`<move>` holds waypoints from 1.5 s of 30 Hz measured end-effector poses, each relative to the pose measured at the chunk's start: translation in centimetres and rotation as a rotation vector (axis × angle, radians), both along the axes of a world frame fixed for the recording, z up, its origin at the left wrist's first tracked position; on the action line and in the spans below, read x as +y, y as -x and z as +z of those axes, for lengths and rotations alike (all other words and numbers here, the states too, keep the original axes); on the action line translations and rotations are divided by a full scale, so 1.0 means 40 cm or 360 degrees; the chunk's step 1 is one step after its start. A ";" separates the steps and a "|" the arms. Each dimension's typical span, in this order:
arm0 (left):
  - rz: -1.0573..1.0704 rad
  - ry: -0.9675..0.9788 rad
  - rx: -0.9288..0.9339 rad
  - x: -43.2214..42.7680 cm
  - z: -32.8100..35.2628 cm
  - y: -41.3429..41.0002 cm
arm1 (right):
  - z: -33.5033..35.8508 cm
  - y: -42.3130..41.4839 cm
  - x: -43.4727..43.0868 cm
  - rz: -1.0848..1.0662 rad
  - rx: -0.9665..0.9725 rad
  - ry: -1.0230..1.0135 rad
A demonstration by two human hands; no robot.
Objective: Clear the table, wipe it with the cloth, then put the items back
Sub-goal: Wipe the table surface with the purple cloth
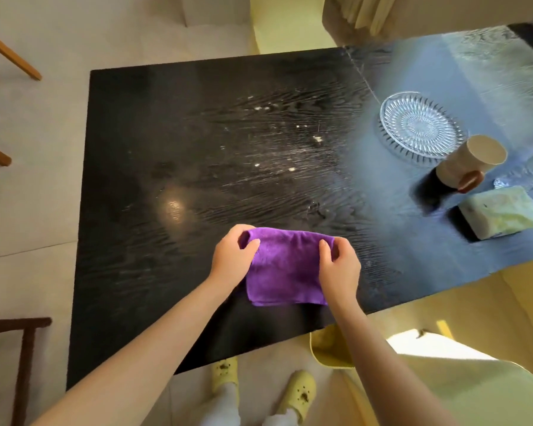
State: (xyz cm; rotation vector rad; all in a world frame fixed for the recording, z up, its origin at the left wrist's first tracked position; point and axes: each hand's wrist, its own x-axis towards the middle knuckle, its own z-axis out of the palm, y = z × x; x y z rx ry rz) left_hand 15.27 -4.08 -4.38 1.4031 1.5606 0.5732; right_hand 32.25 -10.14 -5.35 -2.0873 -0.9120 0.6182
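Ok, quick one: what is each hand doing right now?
Left hand: closed, gripping the left end of the purple cloth.
Right hand: closed, gripping the cloth's right end.

one cloth (285,269), one glass plate (420,128), one cup (470,162), one sponge (502,210), two hands (233,261)

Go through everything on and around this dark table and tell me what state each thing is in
Purple microfibre cloth: folded, held at its top corners.
Left hand: gripping the cloth.
Right hand: gripping the cloth.
Black wood-grain table: speckled with white crumbs and smears.
Clear cut-glass plate: flat, empty.
Beige ceramic cup: upright.
Pale green tissue pack: lying flat.
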 end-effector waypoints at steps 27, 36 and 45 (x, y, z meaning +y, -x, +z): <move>-0.0853 -0.0688 0.1305 -0.008 -0.197 -0.110 | -0.170 -0.020 0.039 0.0992 -0.1023 0.0388; -0.0614 -0.0769 0.1055 0.057 -0.141 -0.005 | -0.139 0.015 0.059 0.1004 -0.1078 0.0456; -0.0481 -0.0557 0.1491 0.113 -0.207 0.097 | -0.157 0.042 0.077 0.1219 -0.1166 0.0466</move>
